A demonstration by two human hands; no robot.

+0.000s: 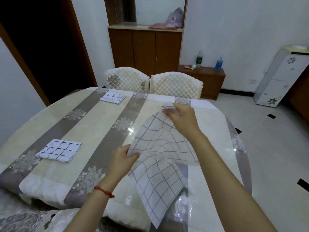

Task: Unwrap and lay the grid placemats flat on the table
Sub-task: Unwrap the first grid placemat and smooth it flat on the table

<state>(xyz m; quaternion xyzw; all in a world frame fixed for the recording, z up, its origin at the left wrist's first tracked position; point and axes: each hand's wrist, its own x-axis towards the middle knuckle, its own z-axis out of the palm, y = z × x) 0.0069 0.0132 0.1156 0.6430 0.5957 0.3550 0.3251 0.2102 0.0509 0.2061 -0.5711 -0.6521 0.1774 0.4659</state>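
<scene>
Now both hands, left point(121, 160) and right point(181, 117), pinch grid placemat point(160, 178) corners above table point(93, 124).

right hand point(181, 117) fingertips blurred, behind placemat point(160, 148)

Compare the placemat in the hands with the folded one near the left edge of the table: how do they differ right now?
The held placemat is opened out and rumpled; the folded placemat is a compact square stack. The held one is lifted, pinched by the left hand and right hand; the folded one lies flat on the table, untouched. The held one's lines look grey, the folded one's darker. Both are white with a grid pattern.
</scene>
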